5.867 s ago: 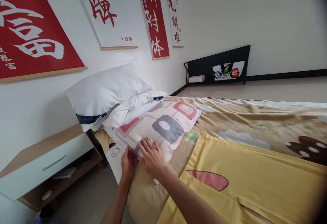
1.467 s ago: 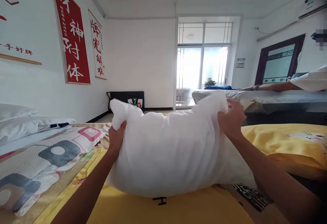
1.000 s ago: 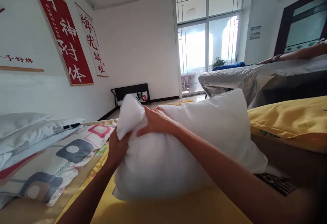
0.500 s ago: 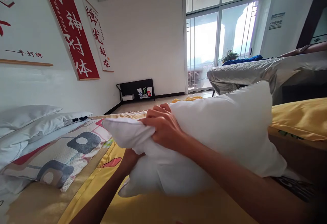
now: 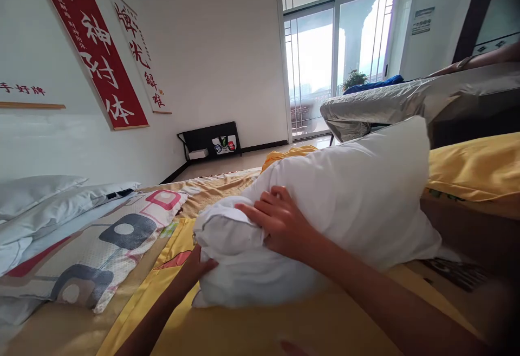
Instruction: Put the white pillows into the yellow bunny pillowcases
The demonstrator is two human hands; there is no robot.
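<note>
Where a white pillow (image 5: 357, 188) rests on yellow cloth (image 5: 227, 334), the left hand (image 5: 197, 265) grips its end and the right hand (image 5: 286, 226) clutches its top, seemingly steadying it.

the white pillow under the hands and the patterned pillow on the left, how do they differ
The white pillow is plain, while the patterned pillow has grey and pink rounded squares. The white pillow is plump and bunched at its near end; the patterned pillow lies flatter. The left hand and right hand touch the white pillow, neither the patterned pillow. Both look soft.
</note>
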